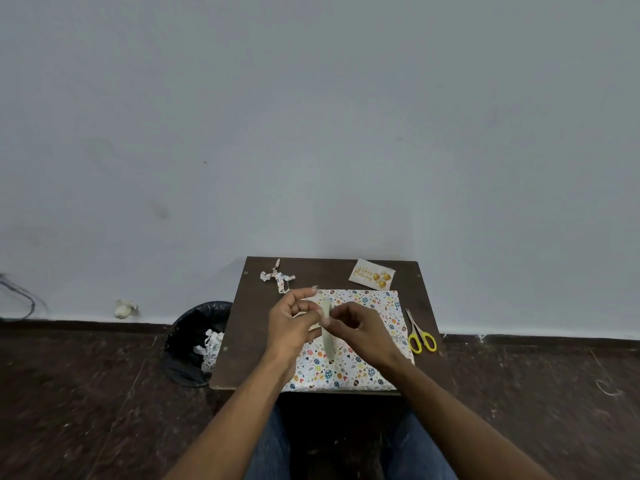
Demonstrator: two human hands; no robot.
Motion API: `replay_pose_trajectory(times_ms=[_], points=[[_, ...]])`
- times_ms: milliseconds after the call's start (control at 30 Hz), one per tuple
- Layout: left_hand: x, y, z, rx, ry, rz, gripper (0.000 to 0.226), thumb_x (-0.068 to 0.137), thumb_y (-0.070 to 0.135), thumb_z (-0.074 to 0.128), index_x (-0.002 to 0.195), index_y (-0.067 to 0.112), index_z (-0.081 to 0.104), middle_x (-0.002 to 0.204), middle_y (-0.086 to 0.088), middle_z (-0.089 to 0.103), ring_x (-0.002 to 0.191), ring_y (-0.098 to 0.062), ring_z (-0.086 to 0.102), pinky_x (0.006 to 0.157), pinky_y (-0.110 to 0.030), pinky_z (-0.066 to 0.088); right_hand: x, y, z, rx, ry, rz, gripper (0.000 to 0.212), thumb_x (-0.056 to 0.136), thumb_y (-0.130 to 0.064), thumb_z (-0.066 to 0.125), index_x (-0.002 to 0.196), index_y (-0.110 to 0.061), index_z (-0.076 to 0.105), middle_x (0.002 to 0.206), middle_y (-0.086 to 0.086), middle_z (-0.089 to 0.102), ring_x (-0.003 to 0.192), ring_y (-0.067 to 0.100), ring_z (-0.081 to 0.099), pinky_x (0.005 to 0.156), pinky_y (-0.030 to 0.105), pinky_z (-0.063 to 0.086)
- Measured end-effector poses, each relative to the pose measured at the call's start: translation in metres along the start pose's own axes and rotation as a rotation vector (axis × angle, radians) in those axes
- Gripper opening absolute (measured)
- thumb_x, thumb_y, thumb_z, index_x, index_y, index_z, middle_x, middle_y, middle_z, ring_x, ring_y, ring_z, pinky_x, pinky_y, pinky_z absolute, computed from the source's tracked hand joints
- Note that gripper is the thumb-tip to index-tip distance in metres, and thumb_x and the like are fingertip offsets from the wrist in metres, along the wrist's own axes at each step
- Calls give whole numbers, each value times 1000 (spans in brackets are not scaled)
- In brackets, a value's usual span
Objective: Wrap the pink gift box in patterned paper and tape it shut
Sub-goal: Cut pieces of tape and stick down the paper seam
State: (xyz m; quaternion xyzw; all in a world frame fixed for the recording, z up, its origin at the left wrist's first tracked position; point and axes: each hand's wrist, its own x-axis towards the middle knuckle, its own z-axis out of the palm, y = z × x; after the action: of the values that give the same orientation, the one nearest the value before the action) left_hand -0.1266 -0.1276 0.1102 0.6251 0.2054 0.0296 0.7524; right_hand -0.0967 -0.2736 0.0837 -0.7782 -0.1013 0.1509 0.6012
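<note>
A box wrapped in white paper with coloured egg and heart patterns lies flat on the small dark wooden table. No pink surface shows. Above its middle, my left hand and my right hand are raised close together. Between them hangs a pale, translucent strip of tape, running lengthwise toward me. The fingertips of both hands pinch the strip near its upper part. Its lower end hangs down over the paper.
Yellow-handled scissors lie at the table's right edge. A "Happy Birthday" card sits at the back right, a crumpled paper offcut at the back left. A black bin with paper scraps stands on the floor to the left.
</note>
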Motion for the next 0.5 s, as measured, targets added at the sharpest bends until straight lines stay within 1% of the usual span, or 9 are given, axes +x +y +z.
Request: replay_pose_trajectory(times_ms=[67, 133, 233, 333, 400, 500], points=[[1, 0, -3, -9, 10, 3, 37, 83, -12, 64, 106, 16, 67, 76, -1, 65, 75, -8, 66, 64, -27, 57, -3, -1, 12, 118, 68, 29, 21, 87, -26, 75, 100, -12, 68, 87, 8, 70, 74, 8, 64, 67, 19, 52], [2, 0, -4, -7, 7, 0, 37, 83, -13, 64, 106, 16, 66, 78, -2, 66, 76, -10, 67, 66, -28, 57, -5, 0, 17, 126, 129, -4, 24, 87, -21, 75, 107, -16, 62, 90, 2, 69, 77, 7, 66, 68, 20, 54], [1, -1, -6, -17, -1, -1, 36, 83, -13, 63, 107, 14, 66, 78, -3, 67, 77, -13, 67, 69, -31, 59, -4, 1, 19, 107, 109, -77, 24, 90, -16, 72, 112, -22, 64, 92, -3, 68, 80, 8, 66, 69, 23, 54], [2, -1, -7, -35, -25, 2, 37, 84, -15, 62, 108, 13, 65, 79, -6, 68, 78, -13, 69, 70, -31, 59, -1, 5, 18, 72, 105, -99, 25, 91, -11, 69, 111, -26, 69, 93, -3, 72, 85, 11, 68, 75, 27, 56], [3, -1, -7, -45, -33, 4, 37, 84, -16, 61, 108, 11, 64, 78, -7, 68, 79, -14, 69, 72, -33, 60, 0, 6, 18, 59, 130, -136, 21, 91, -9, 69, 107, -21, 73, 92, -4, 75, 86, 12, 69, 78, 30, 57], [3, -2, -6, -47, -49, 3, 36, 83, -16, 62, 108, 10, 64, 77, -8, 68, 76, -13, 69, 73, -34, 60, -1, 4, 20, 128, 181, -149, 14, 91, -6, 67, 97, -14, 77, 89, -2, 76, 86, 16, 71, 80, 33, 57]])
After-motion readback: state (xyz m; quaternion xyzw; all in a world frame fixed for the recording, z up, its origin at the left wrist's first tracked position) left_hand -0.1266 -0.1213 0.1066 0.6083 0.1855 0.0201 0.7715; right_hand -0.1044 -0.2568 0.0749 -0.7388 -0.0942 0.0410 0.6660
